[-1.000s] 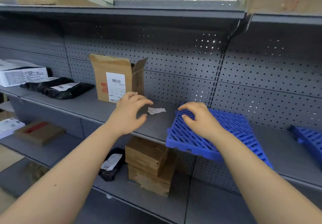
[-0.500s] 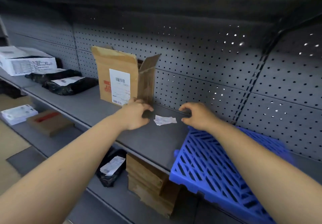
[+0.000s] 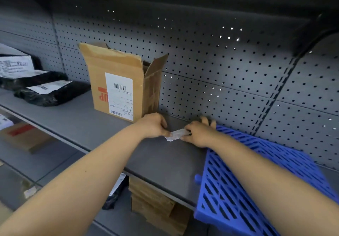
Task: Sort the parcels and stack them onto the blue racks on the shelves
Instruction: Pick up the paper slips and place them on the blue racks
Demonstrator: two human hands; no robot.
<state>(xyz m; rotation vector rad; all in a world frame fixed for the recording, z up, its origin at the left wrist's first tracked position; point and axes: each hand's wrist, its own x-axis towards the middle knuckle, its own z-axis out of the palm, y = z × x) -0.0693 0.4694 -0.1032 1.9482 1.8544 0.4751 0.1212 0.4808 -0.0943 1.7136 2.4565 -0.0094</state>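
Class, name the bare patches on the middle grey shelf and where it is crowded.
Bare grey shelf: between the open brown cardboard box and the blue slatted plastic rack, nearer than the left hand and right hand, and along the front edge before the box. Crowded: black plastic bags at left, and the white paper slip both hands pinch.

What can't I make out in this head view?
1. Print on the paper slip: too small; the left hand and right hand cover its ends.
2. Inside of the open cardboard box: hidden by its front wall.
3. Part of the blue rack: covered by the right forearm, cut by the bottom edge.
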